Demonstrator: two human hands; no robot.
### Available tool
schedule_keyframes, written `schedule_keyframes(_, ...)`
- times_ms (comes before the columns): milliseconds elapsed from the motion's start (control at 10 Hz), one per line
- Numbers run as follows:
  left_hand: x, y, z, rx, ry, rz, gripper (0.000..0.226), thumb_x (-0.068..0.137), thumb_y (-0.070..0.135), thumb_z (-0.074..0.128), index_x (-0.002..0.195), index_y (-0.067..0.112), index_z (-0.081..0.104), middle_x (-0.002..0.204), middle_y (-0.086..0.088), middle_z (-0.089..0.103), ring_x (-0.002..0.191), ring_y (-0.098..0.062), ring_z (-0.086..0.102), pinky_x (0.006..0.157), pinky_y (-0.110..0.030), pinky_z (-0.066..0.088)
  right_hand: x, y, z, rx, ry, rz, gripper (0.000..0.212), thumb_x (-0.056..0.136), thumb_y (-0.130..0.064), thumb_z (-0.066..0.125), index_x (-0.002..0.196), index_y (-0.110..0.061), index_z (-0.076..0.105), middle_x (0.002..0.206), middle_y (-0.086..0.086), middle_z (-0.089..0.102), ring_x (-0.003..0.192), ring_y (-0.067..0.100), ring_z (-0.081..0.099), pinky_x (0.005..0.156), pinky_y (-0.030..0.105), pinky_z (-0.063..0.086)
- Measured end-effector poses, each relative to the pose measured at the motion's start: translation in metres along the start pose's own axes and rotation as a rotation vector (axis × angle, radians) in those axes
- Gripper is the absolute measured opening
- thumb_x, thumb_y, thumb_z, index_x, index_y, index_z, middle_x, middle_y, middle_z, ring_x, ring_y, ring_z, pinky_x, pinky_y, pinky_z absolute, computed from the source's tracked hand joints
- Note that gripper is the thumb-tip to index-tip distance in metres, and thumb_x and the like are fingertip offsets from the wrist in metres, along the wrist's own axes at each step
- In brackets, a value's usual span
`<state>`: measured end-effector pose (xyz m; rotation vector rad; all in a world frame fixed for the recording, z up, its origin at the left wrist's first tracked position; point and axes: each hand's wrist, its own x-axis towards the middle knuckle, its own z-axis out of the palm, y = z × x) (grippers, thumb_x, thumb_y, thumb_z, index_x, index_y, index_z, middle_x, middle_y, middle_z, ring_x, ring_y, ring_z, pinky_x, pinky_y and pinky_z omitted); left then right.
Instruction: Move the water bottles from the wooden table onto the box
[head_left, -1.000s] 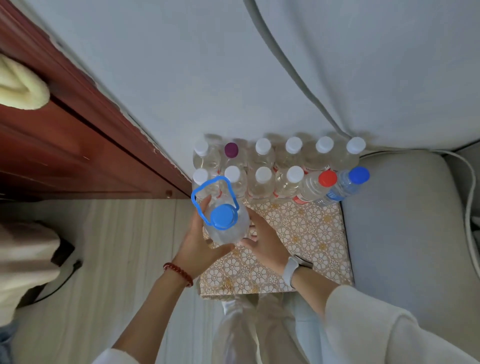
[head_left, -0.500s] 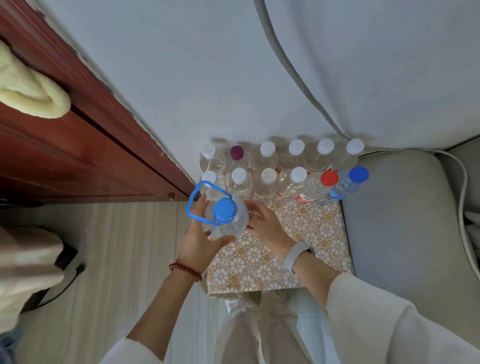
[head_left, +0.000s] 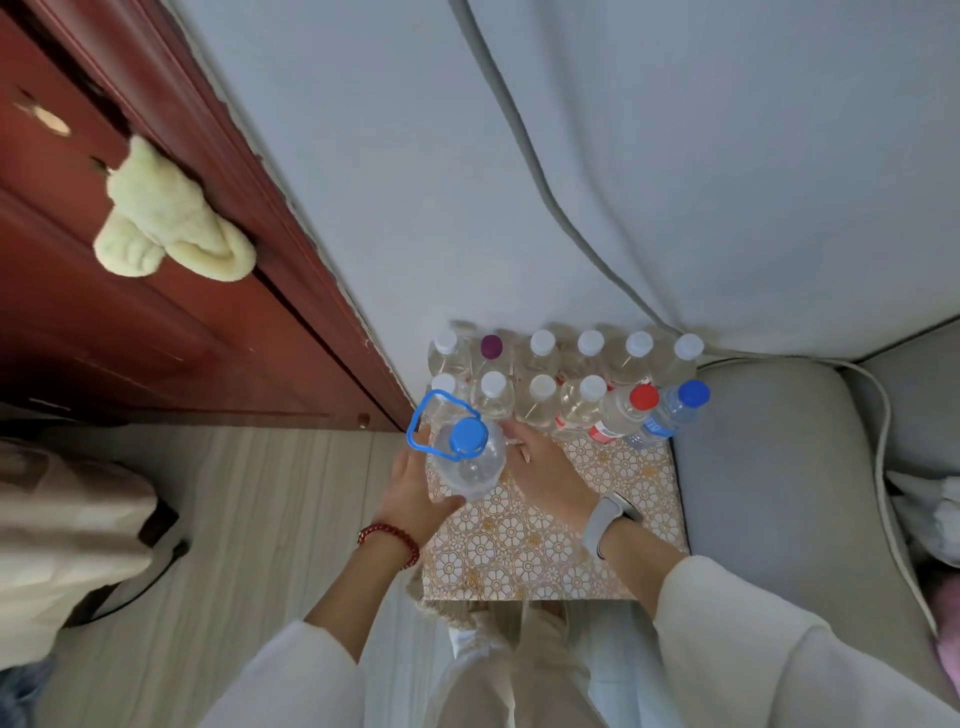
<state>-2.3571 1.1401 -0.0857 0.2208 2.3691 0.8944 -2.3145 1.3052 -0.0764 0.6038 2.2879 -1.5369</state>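
We are cupping the big bottle (head_left: 470, 464) upright (frame centre), left hand (head_left: 415, 491) and right hand (head_left: 548, 470) fingers curled round its sides, the box (head_left: 545, 540) lying directly beneath.

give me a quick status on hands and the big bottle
Left hand and right hand grip big bottle at box left edge. Two bottle rows crowd behind.
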Motion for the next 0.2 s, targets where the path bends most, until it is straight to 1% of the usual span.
schedule_keyframes(100,-0.002,-0.004,-0.035,0.253,0.001,-0.079,0.062,0.079,0.022,0.064,0.133,0.010,0.035,0.142,-0.011,0.033,0.132,-0.027,0.030,0.108,-0.036,0.027,-0.011,-0.035,-0.022,-0.133,-0.032,-0.013,0.037,0.097,-0.016,0.033,0.131,-0.008,0.047,0.130,0.012,0.055,0.112,0.025,0.055,0.093,0.035,0.044)
schedule_keyframes(200,0.001,0.013,-0.078,0.276,0.186,-0.054,0.054,0.082,0.023,0.057,0.132,0.014,0.041,0.142,-0.010,0.036,0.130,-0.028,0.033,0.106,-0.039,0.033,-0.014,-0.074,-0.046,-0.234,-0.037,-0.025,0.036,0.096,-0.018,0.033,0.117,0.003,0.053,0.116,0.025,0.060,0.107,0.039,0.057,0.091,0.044,0.044)
